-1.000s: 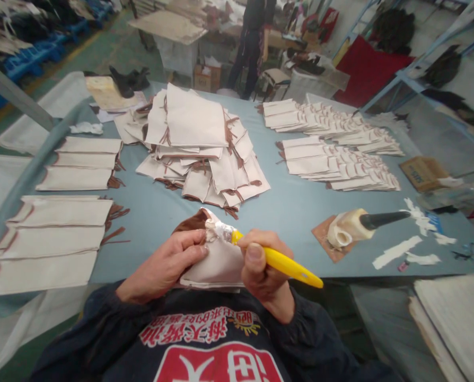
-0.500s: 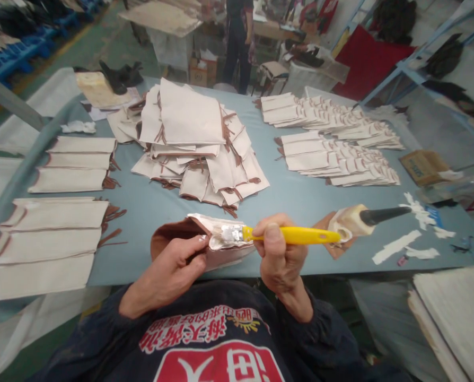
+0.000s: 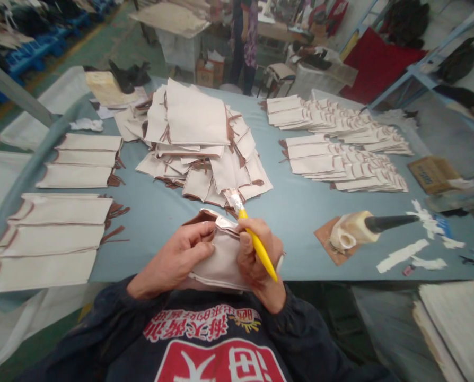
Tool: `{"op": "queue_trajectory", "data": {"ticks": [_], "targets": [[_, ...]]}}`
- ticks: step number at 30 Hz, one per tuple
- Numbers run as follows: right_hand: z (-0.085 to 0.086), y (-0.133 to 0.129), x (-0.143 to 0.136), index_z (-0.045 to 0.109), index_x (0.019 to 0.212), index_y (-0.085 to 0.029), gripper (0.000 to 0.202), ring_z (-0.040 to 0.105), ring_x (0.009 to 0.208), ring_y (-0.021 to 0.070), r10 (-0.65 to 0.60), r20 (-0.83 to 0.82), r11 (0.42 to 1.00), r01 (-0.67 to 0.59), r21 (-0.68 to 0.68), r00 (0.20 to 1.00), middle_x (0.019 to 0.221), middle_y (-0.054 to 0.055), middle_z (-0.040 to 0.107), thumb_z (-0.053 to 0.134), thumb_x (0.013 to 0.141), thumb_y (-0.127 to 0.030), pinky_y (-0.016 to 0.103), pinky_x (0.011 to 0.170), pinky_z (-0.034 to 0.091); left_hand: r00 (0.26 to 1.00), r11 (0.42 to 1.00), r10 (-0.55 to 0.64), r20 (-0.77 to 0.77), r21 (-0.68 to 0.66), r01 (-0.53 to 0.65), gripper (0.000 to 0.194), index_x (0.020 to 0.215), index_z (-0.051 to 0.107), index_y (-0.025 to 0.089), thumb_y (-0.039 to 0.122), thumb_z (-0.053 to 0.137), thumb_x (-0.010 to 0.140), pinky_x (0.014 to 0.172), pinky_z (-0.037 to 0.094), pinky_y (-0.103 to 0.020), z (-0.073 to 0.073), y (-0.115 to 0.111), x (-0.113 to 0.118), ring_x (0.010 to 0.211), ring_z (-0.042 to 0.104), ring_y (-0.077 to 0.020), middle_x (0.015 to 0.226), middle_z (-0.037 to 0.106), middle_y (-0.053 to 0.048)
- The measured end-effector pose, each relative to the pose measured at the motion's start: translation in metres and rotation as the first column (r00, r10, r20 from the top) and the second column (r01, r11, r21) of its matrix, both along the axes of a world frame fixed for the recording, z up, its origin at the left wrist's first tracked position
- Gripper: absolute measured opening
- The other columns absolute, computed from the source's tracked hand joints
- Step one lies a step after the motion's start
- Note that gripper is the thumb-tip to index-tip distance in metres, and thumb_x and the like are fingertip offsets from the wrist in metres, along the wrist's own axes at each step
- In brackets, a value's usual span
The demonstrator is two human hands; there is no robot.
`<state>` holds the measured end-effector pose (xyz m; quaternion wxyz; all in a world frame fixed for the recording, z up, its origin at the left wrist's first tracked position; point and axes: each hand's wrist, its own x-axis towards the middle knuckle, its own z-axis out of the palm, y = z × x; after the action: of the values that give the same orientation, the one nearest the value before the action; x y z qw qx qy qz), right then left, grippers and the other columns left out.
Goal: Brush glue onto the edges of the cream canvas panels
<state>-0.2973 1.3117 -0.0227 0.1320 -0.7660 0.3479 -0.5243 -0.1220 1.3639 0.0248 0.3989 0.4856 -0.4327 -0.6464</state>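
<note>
A cream fabric pouch (image 3: 221,260) with a brown lining lies at the table's front edge, close to my body. My left hand (image 3: 181,254) pinches its upper edge between thumb and fingers, beside a white, wet-looking strip at the opening. In my right hand (image 3: 256,254) is a yellow-handled paintbrush (image 3: 261,249), its white-smeared bristles pointing up and away, clear of the pouch's opening. The right fingers also rest against the pouch's right side. Off to the right, a pale glue container (image 3: 346,233) with a black handle stands on a brown square.
A large heap of cream pouches (image 3: 197,116) covers the table's middle. Rows of pouches lie at the left (image 3: 58,228) and right (image 3: 336,159). White scraps (image 3: 402,254) and a cardboard box (image 3: 433,175) are at the right. Another person (image 3: 243,42) stands beyond the table.
The brush has lifted off the opening and swung from level to bristles-up. My right hand has moved left and down onto the pouch, which has turned so its cream side shows.
</note>
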Motion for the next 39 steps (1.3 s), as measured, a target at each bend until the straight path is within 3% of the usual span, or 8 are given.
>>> {"op": "queue_trajectory", "data": {"ticks": [8,11,17,21,24,30,36,39], "targets": [[0.003,-0.029,-0.013,0.063,0.103,-0.020,0.021,0.067,0.073,0.0142,-0.246,0.070,0.961,0.234,0.145,0.967,0.086,0.002,0.069,0.044,0.105,-0.029,0.027,0.068,0.054,0.932,0.991,-0.059,0.356,-0.090,0.097,0.047,0.128,0.072,0.019,0.051,0.058,0.097,0.102,0.052,-0.037,-0.014,0.002,0.018,0.117,0.066,-0.0289,0.129,0.073,-0.011],[0.005,-0.034,-0.020,0.063,0.102,-0.019,0.025,0.066,0.076,0.0149,-0.276,0.081,0.943,0.254,0.214,0.958,0.086,0.003,0.068,0.044,0.105,-0.035,0.029,0.070,0.052,0.890,0.986,-0.074,0.449,-0.103,0.134,0.045,0.131,0.070,0.018,0.045,0.061,0.096,0.096,0.057,-0.039,-0.028,0.011,0.020,0.110,0.071,-0.0283,0.128,0.074,-0.012],[0.000,-0.040,-0.021,0.063,0.100,-0.018,0.027,0.066,0.076,0.0157,-0.301,0.085,0.924,0.268,0.272,0.950,0.087,0.004,0.070,0.044,0.104,-0.038,0.031,0.070,0.051,0.782,0.880,0.061,0.621,-0.403,0.251,0.027,0.110,0.072,0.015,0.025,0.049,0.102,0.116,0.043,-0.044,-0.034,0.011,0.008,0.140,0.054,-0.0292,0.150,0.059,-0.018],[0.002,-0.033,-0.026,0.064,0.099,-0.019,0.024,0.063,0.068,0.0143,-0.308,0.128,0.932,0.272,0.238,0.943,0.076,0.000,0.065,0.045,0.103,-0.033,0.031,0.070,0.051,0.805,0.872,-0.027,0.592,-0.380,0.309,0.028,0.109,0.071,0.017,0.015,0.044,0.100,0.084,0.052,-0.026,-0.028,0.011,-0.001,0.093,0.071,-0.0166,0.108,0.078,-0.008],[0.007,-0.009,-0.033,0.064,0.096,-0.021,0.021,0.056,0.055,0.0122,-0.254,0.245,0.955,0.202,0.219,0.936,0.064,-0.005,0.058,0.047,0.102,-0.030,0.027,0.059,0.048,0.800,0.900,-0.083,0.594,-0.301,0.317,0.025,0.095,0.070,0.016,0.016,0.045,0.097,0.064,0.044,-0.022,-0.028,0.013,-0.004,0.065,0.061,-0.0115,0.076,0.071,0.000],[0.015,0.045,-0.033,0.063,0.087,-0.022,0.020,0.055,0.045,0.0127,-0.102,0.121,0.926,0.050,0.375,0.987,0.059,-0.004,0.059,0.049,0.099,-0.029,0.026,0.045,0.043,0.832,0.939,-0.051,0.552,-0.257,0.228,0.022,0.088,0.069,0.016,0.019,0.048,0.093,0.065,0.045,-0.023,-0.032,0.019,-0.005,0.070,0.062,-0.0146,0.079,0.072,-0.002],[0.029,0.053,-0.019,0.060,0.082,-0.025,0.017,0.066,0.054,0.0122,0.136,0.097,0.974,-0.151,0.168,0.986,0.064,-0.004,0.069,0.050,0.095,-0.019,0.024,0.057,0.054,0.828,0.930,-0.035,0.559,-0.285,0.231,0.025,0.086,0.067,0.016,0.016,0.044,0.095,0.064,0.044,-0.023,-0.027,0.026,-0.005,0.068,0.063,-0.0135,0.077,0.071,-0.001],[0.025,0.056,-0.022,0.061,0.083,-0.025,0.018,0.065,0.053,0.0149,0.096,0.146,0.954,-0.133,0.270,0.985,0.064,-0.002,0.067,0.048,0.096,-0.025,0.028,0.053,0.054,0.827,0.920,-0.004,0.563,-0.321,0.223,0.024,0.083,0.065,0.016,0.015,0.045,0.095,0.063,0.042,-0.022,-0.026,0.029,-0.004,0.065,0.060,-0.0124,0.074,0.068,0.000]]}}
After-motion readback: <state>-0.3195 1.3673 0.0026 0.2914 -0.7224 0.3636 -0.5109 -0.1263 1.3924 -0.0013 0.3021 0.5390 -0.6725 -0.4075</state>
